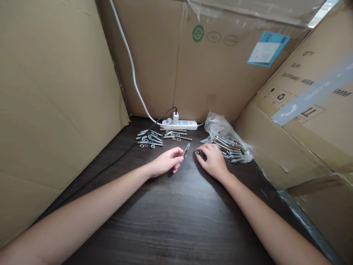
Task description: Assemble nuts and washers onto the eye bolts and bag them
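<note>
My left hand is closed round a metal bolt, whose free end points up and to the right. My right hand rests on the dark table with its fingers curled, the fingertips pinching a small nut or washer close to the bolt's tip. Just right of that hand lies a clear plastic bag with several bolts spilling out of it. A spread of loose bolts, sleeves and washers lies further back on the left.
A white power strip with a plugged charger, a white cable and a black cable sits at the back. Cardboard boxes wall the table in: left, back and right.
</note>
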`<state>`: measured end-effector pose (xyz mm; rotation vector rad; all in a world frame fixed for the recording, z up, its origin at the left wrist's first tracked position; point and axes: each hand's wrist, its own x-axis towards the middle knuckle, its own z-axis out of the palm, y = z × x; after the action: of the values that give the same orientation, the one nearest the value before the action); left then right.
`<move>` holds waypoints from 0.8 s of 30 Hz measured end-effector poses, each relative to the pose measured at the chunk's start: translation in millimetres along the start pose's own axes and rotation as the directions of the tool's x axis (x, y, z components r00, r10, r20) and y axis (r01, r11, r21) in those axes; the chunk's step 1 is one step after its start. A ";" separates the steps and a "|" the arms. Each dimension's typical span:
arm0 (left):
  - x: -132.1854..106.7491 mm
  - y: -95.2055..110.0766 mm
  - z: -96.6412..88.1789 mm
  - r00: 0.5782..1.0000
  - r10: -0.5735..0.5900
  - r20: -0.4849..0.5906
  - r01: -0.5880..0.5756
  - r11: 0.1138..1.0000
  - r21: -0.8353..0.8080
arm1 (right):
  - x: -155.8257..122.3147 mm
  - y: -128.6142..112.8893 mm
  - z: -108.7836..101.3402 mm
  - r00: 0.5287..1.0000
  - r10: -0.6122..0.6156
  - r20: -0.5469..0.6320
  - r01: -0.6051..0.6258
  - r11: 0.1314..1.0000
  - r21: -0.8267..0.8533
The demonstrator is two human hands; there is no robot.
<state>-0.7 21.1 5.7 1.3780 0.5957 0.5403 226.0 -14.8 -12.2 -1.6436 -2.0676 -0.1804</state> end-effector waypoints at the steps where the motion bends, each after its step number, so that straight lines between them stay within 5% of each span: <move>1: 0.0 -0.1 -0.1 1.000 0.001 0.002 -0.001 1.000 0.001 | 0.2 2.5 -0.3 1.000 0.015 -0.019 -0.016 1.000 -0.011; 6: -0.2 0.4 0.4 1.000 0.010 0.001 -0.010 1.000 -0.005 | 0.0 14.8 2.2 0.995 0.093 -0.030 -0.095 0.992 -0.085; 24: -1.0 1.9 0.1 1.000 0.002 0.010 -0.002 1.000 0.008 | -0.3 17.3 4.4 0.996 0.088 -0.014 -0.088 0.995 -0.046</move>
<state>-1.4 20.6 7.7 1.3877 0.5896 0.5330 241.2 -8.7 -19.5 -1.7539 -1.9917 -0.2094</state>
